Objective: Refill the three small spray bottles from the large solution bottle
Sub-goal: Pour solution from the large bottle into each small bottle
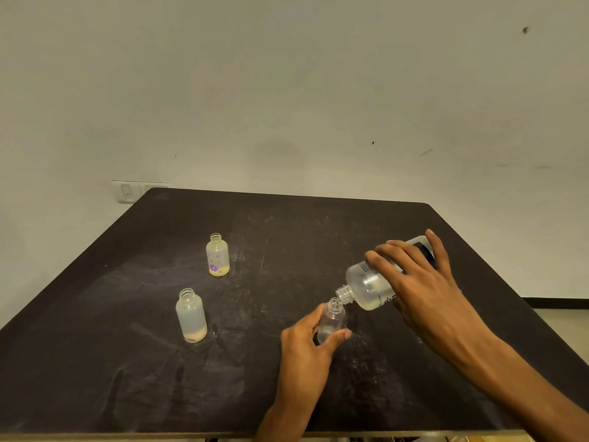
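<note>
Roughly mid-task: right hand (424, 282) grips the tilted large solution bottle (366, 287), mouth at the clear small bottle (331, 320) pinched by left hand (302, 342). Frosted bottle (191, 315) and flowered bottle (217, 255) stand uncapped on worktop (127, 362), each barely filled.

The right hand (420, 279) covers most of the large solution bottle (366, 285); its label shows only in fragments and cannot be read. The left hand (306, 342) hides the base and near side of the clear small bottle (333, 319), so its fill level cannot be judged. Whether liquid passes between the two necks is too fine to tell. Both forearms are cut off by the lower edge. The desk (127, 362) front corners fall outside the frame. The wall switch plate (127, 191) is partly hidden behind the desk.
</note>
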